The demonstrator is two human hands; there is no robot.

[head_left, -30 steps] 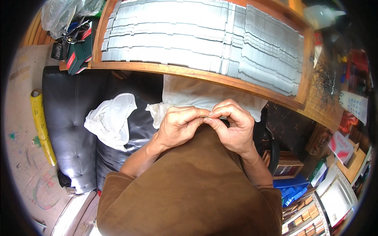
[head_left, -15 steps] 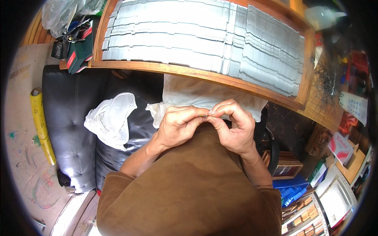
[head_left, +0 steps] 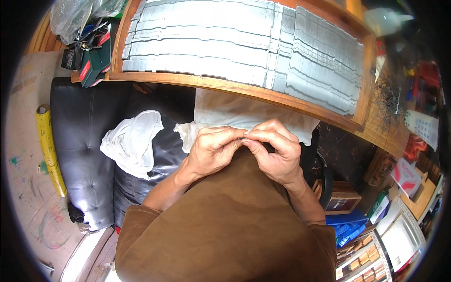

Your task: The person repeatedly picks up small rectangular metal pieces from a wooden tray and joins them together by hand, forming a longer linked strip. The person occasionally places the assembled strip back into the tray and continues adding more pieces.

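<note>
My left hand (head_left: 212,151) and my right hand (head_left: 278,151) meet in front of my chest, both closed in a pinch. Thumb and forefinger of each press on a tiny, thin dark piece (head_left: 242,138), too small to name and mostly hidden by the fingertips. Just beyond my hands hangs a pale cloth (head_left: 239,110). Past it lies a wooden tray (head_left: 188,80), filled with rows of thin grey metal-looking strips (head_left: 202,35).
A crumpled white cloth (head_left: 134,143) lies on a black padded seat (head_left: 82,131) to my left. Beyond the seat is a yellow tube (head_left: 49,150). Dark green boxes (head_left: 91,68) stand by the tray's left end. On the right are a wooden box (head_left: 344,197) and a squeeze bottle (head_left: 386,21).
My right thumb and fingers have shifted slightly left, closer over the left fingertips. The yellowish glint on the small piece no longer shows. My left hand is nearly still.
</note>
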